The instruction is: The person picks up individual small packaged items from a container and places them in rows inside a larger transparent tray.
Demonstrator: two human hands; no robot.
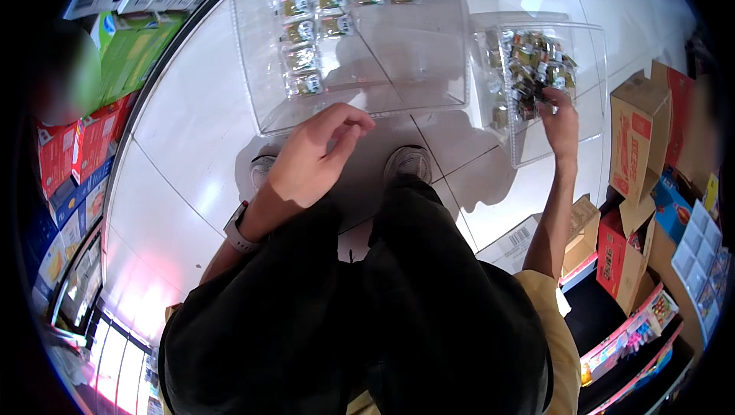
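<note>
My left hand (pixel 318 153) hovers by the near edge of a large clear plastic bin (pixel 396 64). Its fingers curl in to meet the thumb, and nothing shows between them. Along the far and left sides of this bin, several small foil-wrapped snack packets (pixel 298 30) lie flat in neat rows. To the right, a smaller clear plastic bin (pixel 591 85) contains a jumbled heap of similar packets (pixel 531 59). My right hand (pixel 560 119) reaches into it, fingertips against the near part of the heap. Whether they grip a packet is hidden.
Red boxes (pixel 92 139) and a green carton (pixel 140 50) line the left shelf. Opened cardboard boxes (pixel 637 133) crowd the right side. A white carton with a barcode (pixel 511 243) is near my right forearm. My shoes (pixel 409 163) rest on the tiled floor (pixel 178 185).
</note>
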